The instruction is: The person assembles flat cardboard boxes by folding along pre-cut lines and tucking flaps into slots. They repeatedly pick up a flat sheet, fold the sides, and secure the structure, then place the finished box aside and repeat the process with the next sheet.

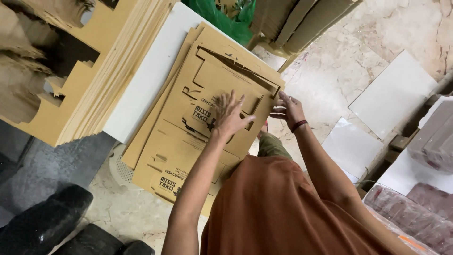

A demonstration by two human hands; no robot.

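A stack of flat brown die-cut cardboard sheets with black print lies in front of me on a white board. My left hand rests flat on the top sheet, fingers spread. My right hand, with a dark band on the wrist, grips the right edge of the top sheet with curled fingers. My rust-coloured shirt fills the lower middle of the view.
A thick pile of brown cardboard blanks stands at the left. A green bag and more leaning cardboard are at the top. White sheets lie on the marble floor at right, beside wrapped bundles. A black object sits lower left.
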